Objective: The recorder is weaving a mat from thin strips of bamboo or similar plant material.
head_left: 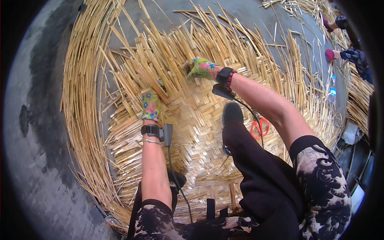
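Observation:
A woven mat of flat, split reed strips (pixel 200 120) lies in front of me in a zigzag pattern, its loose strip ends fanning out along the left and far edges. My left hand (pixel 151 105), in a flowered glove, is closed on reed strips (pixel 148 76) at the left part of the weave. Farther off and to the right, my right hand (pixel 202 68) wears a matching glove. Its fingers curl round upright strips (pixel 176 60) at the far edge of the weaving; the fingertips are partly hidden.
Orange-handled scissors (pixel 260 128) lie on the mat beside my shoe (pixel 233 114). A long bundle of reeds (pixel 80 80) curves along the left over grey concrete. Another person's legs (pixel 354 58) and a plastic bottle (pixel 332 92) are at the right, near more reeds (pixel 358 102).

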Demonstrator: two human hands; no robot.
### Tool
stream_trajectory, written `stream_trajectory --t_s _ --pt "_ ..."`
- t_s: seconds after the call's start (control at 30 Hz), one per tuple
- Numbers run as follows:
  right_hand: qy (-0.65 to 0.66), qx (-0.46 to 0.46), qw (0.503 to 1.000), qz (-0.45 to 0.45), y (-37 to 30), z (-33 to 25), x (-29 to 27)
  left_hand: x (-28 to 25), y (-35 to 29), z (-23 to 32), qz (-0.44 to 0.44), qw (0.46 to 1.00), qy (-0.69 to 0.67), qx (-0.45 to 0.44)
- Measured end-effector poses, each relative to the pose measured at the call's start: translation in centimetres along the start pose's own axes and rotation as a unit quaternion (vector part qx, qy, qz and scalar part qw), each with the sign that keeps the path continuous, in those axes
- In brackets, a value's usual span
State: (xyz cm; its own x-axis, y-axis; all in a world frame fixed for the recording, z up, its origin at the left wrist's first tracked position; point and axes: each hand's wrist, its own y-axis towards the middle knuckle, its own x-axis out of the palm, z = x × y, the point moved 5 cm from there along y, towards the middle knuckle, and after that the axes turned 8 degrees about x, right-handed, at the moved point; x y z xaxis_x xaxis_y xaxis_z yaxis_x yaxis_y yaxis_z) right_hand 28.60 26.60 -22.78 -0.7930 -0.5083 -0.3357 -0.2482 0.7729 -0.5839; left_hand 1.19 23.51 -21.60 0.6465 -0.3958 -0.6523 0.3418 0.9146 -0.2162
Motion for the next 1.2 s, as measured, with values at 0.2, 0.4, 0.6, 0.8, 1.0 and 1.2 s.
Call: stream_trajectory --t_s 0.2,0.4,0.6,0.8,1.0,1.2 --pt "-0.19 -0.195 0.961 -0.057 -1.0 -4.4 1.4 -0.7 0.1 -0.5 0.004 1.0 0.02 0.008" --pt "-0.336 -0.296 0.881 0.151 -3.6 -6.2 0.4 -0.9 1.1 -0.3 0.009 0.999 0.03 0.021" --pt "0.107 -0.143 0.983 0.036 -3.0 -6.8 0.0 -0.8 2.0 0.7 0.012 0.994 0.085 0.064" --pt "0.489 0.084 0.859 -0.125 -1.5 -6.3 -0.2 -0.8 2.4 2.7 0.012 0.908 0.351 0.227" --pt "0.332 -0.134 0.924 -0.132 0.2 -6.9 0.1 -0.7 2.0 -2.9 -0.027 0.976 -0.178 -0.119" --pt "0.023 -0.069 0.997 -0.031 1.8 -0.7 -1.9 -1.4 3.8 5.8 -0.102 0.981 -0.161 -0.036"
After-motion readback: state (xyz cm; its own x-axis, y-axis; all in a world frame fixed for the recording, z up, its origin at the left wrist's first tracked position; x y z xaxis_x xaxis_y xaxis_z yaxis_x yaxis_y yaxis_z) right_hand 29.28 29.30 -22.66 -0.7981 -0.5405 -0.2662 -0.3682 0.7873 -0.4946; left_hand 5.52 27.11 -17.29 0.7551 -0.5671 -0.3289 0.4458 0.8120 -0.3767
